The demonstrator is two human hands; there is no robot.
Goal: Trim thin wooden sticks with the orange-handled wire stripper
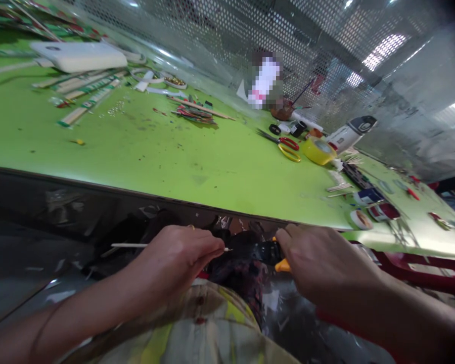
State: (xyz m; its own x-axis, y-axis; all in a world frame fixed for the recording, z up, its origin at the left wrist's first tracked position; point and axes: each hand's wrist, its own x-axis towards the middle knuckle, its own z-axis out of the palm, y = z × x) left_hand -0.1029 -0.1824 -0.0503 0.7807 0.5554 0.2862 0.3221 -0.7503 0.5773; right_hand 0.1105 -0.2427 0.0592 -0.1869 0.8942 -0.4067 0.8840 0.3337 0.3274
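Over my lap, in front of the table's near edge, my left hand is closed on a thin white stick. The stick runs out past both sides of the fist, and its narrow tip shows just beyond my fingertips. To the right, my right hand is wrapped round a tool with orange parts. A dark section extends from the tool toward the stick's tip, but its exact kind is hard to make out against the dark background. A gap remains between my two hands.
On the green table lie scissors, yellow tape, a pile of scraps, wrapped sticks and a white device. A white and grey bottle stands at the back right. A red stool or chair is at right.
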